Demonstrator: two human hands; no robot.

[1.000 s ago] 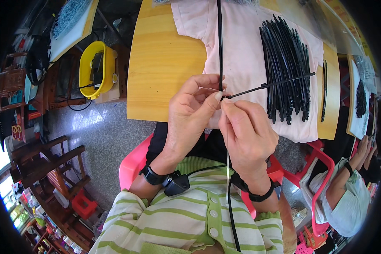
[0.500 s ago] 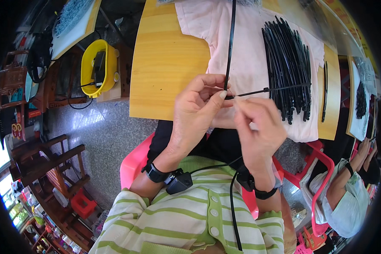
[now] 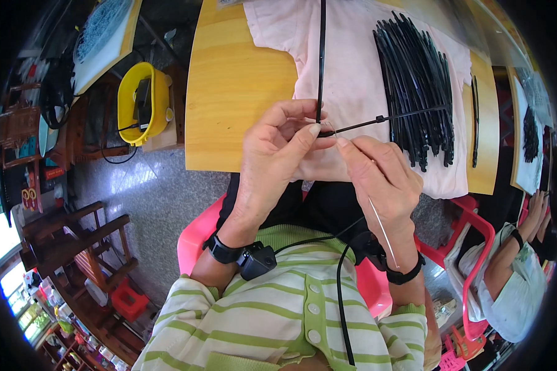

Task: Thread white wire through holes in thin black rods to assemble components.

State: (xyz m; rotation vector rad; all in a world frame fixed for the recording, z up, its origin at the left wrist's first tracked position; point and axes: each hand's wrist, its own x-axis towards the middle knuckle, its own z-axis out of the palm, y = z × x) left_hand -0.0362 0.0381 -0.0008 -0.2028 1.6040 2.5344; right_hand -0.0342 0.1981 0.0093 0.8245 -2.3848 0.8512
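Note:
My left hand [image 3: 266,148] pinches the end of a long black strip [image 3: 321,62], which runs straight up over the pink cloth. From the same fingertips a second, thinner black strip [image 3: 359,125] with a small knob reaches right, across a pile of black strips [image 3: 411,93]. Close beside it, my right hand [image 3: 387,170] has thumb and forefinger pressed together on a thin pale wire [image 3: 382,227]. One part of this wire trails down past the right wrist, while fine strands show between the two hands. The exact join at the left fingertips is hidden.
The pink cloth [image 3: 278,31], a garment, lies over a wooden table [image 3: 229,93]. One black strip [image 3: 475,120] lies near the table's right edge. A yellow bin [image 3: 127,93] stands left. Another person's arm [image 3: 504,260] shows at the right, by a pink chair [image 3: 476,297].
Both hands and the long strip appear slightly further left in the picture. My right hand has turned, and the pale wire trailing along its wrist now shows.

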